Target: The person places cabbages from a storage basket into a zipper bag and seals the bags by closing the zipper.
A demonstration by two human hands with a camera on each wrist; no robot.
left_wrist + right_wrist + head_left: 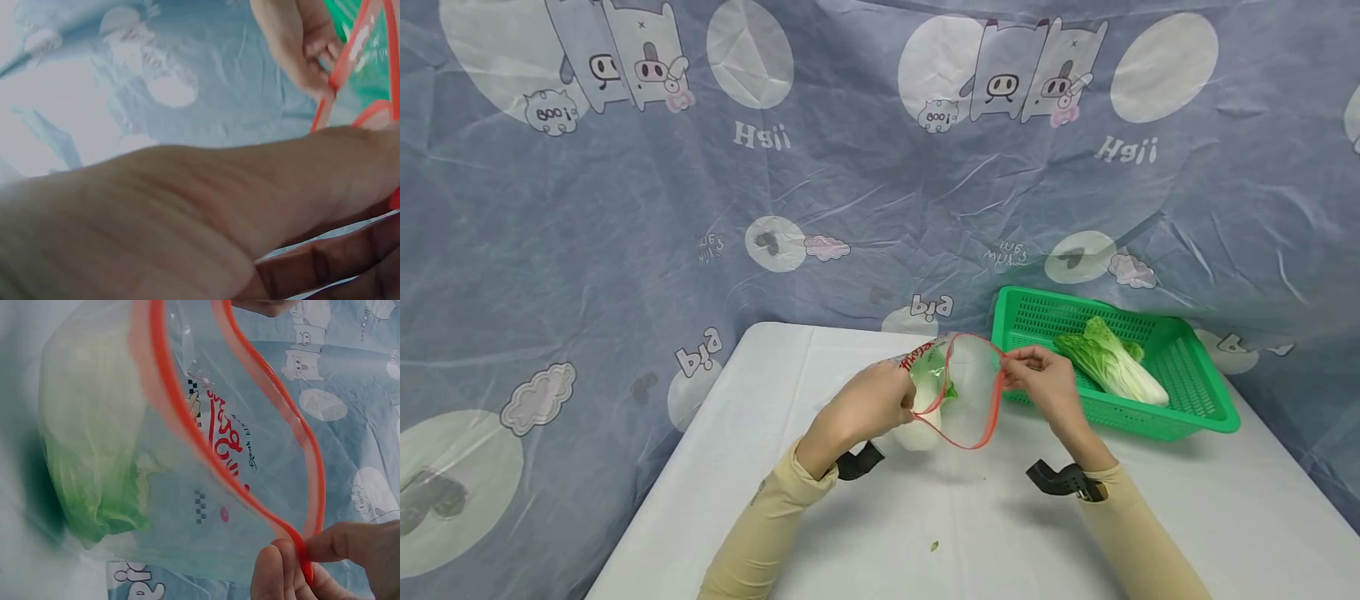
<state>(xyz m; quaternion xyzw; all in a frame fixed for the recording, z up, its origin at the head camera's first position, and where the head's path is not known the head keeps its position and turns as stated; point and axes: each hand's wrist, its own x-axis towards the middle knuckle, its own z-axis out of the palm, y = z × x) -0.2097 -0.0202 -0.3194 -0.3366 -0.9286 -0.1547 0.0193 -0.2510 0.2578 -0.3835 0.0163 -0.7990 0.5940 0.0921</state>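
Note:
Between the two hands a clear zip bag (250, 419) stands with its mouth spread wide, edged by a red zip strip (987, 425). Red lettering marks its plastic. My left hand (872, 404) pinches the left end of the strip; in the left wrist view its fingertips run out of frame. With thumb and fingers, my right hand (1047, 385) pinches the opposite end, seen closely in the right wrist view. A pale green-and-white Chinese cabbage (94, 425) shows through the plastic and appears to lie inside, partly hidden by the left hand in the head view.
A green perforated basket (1206, 400) stands at the right back of the white-covered table (700, 542), holding another Chinese cabbage (1120, 367). One small leaf scrap (934, 547) lies near the front. Patterned blue-grey cloth (850, 183) hangs behind.

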